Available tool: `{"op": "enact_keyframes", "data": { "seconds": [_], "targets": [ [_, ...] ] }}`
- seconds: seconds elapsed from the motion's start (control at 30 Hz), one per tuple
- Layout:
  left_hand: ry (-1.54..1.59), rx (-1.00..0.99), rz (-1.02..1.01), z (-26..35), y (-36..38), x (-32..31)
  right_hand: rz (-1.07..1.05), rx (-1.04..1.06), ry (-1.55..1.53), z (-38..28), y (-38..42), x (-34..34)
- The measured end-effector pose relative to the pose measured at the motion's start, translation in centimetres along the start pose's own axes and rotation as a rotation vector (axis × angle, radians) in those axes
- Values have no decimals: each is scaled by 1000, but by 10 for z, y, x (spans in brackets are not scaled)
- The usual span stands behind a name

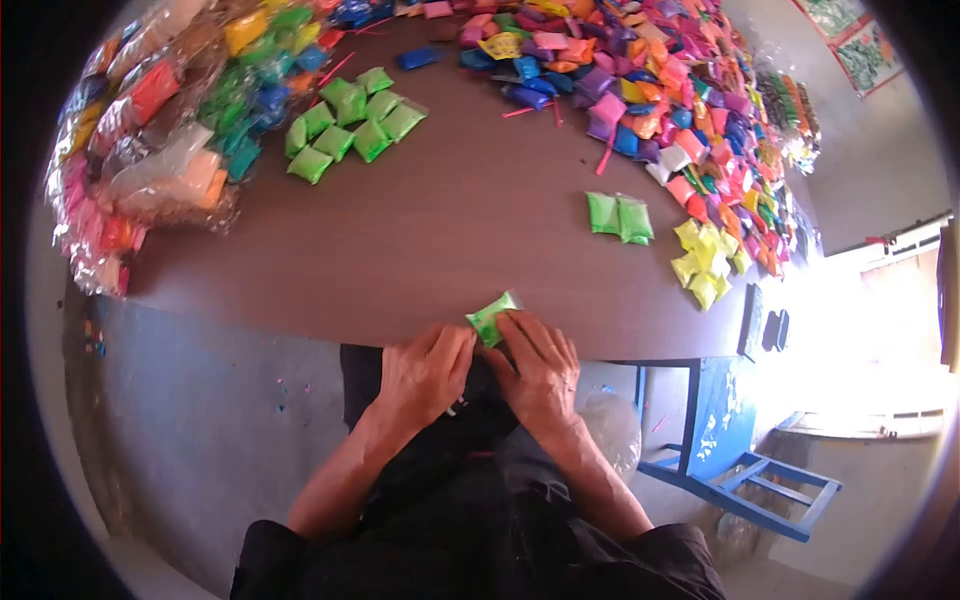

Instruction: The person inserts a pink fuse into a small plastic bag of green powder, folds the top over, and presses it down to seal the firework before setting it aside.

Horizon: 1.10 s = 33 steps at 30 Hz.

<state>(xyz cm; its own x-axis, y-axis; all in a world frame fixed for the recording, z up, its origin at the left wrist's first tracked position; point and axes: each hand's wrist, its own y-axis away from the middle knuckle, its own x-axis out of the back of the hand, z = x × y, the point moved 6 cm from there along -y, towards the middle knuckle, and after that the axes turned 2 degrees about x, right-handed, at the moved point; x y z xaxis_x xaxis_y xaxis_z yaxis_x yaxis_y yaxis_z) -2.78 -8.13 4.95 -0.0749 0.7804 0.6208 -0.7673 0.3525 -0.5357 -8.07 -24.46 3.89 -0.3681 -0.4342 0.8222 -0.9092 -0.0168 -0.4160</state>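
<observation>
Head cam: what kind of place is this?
Likely a small packing workshop, done by hand. A brown table holds heaps of small coloured packets and clear bags of them. Both hands, left and right, hold one green packet at the table edge.

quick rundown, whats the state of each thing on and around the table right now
left hand: at the table edge, fingers pinching the green packet
right hand: on the same packet
green packet: held between both hands
green packets, far left: lying loose in a cluster
two green packets: lying side by side
yellow packets: heaped
blue stool: standing beside the table
</observation>
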Motion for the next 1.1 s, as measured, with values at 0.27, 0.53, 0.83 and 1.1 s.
{"op": "enact_keyframes", "data": {
  "seconds": [0.27,0.53,0.83,1.1],
  "targets": [
    [-163,115,-37,-21,0,-12,81,-33,-53,0,-7,1],
    [-133,-13,-28,-8,-15,-12,111,-29,-100,10,-9,-2],
    [8,13,-111,-6,-5,-13,16,-71,-121,6,-9,1],
    [-116,100,-122,-19,-6,-4,-5,-17,-3,-5,-2,0]
  ]
}}
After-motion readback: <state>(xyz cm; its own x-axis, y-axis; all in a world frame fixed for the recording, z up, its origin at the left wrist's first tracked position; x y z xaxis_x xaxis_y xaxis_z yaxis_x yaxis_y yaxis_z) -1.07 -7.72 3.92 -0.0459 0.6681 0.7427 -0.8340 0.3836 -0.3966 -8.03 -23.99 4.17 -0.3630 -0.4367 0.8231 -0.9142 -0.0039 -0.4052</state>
